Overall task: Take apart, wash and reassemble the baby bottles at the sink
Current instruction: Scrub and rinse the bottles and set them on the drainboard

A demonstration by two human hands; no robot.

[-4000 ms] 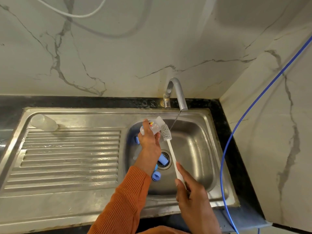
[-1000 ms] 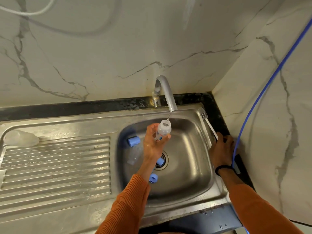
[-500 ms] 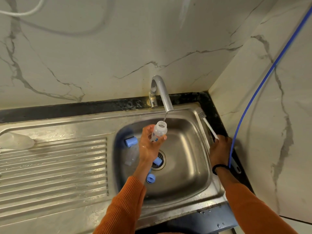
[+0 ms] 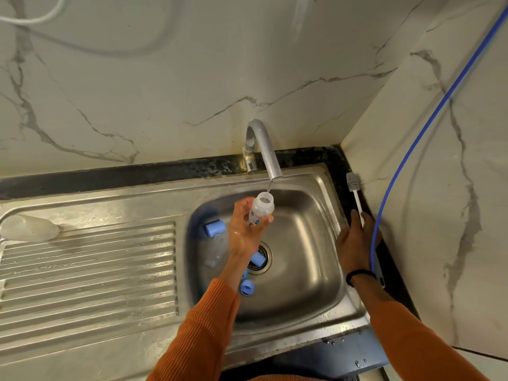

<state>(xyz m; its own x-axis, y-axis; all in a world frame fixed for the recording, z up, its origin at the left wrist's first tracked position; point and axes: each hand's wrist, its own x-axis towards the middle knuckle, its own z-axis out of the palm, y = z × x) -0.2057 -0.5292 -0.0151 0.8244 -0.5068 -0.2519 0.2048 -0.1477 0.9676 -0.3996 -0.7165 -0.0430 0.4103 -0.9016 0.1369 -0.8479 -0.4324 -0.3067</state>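
**Rinsing the bottle under the tap**

Over the middle of the sink (image 4: 302,270), your left hand (image 4: 243,232) curls its fingers round the bottle (image 4: 261,209), holding it right beneath the tap (image 4: 268,149) so the thin stream drops into the open mouth. I judge this to be the rinse step. The bottle's long axis leans only a little off upright, mouth up and tipped toward one o'clock, base down toward seven o'clock in your palm.

At three o'clock, on the dark counter edge, your right hand (image 4: 354,243) lies over the handle of the brush (image 4: 354,191); whether the fingers are pinching it or resting loose, I cannot tell. The brush runs from twelve to six, bristle head at twelve, parked clear of the water.

Blue caps (image 4: 215,228) lie in the basin, apart from the bottle.
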